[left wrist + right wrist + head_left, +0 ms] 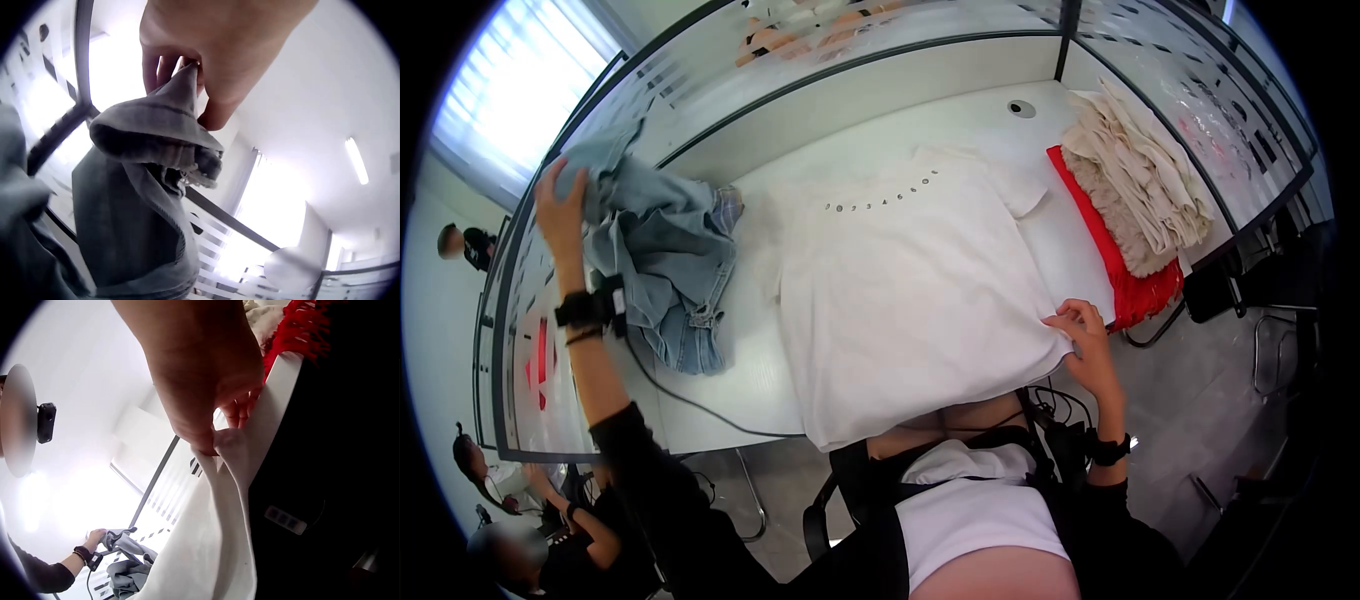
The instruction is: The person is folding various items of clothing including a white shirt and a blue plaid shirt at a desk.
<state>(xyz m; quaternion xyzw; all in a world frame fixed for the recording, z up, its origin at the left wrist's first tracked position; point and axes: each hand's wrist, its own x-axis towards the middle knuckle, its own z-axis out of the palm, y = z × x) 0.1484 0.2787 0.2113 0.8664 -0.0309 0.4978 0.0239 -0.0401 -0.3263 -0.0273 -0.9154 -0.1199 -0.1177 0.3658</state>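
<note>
A white T-shirt (pixel 910 290) with a curved row of small dark characters lies spread on the table, its lower edge hanging over the front. The right hand (pixel 1088 345) pinches its hem corner, and in the right wrist view the right hand (pixel 209 381) lifts a fold of the white cloth (pixel 206 544). At the left, the left hand (pixel 562 215) grips blue denim (pixel 670 250) and holds part of it raised. The left wrist view shows the left hand (pixel 212 50) pinching the edge of the denim (pixel 144 206); some fingertips are hidden.
Beige garments (pixel 1135 170) are stacked on a red fringed cloth (pixel 1115 255) at the table's right. Low partitions (pixel 880 85) with clear panels border the table (pixel 760 400). A cable (pixel 690 405) runs from the left wrist. Other people are at the far left.
</note>
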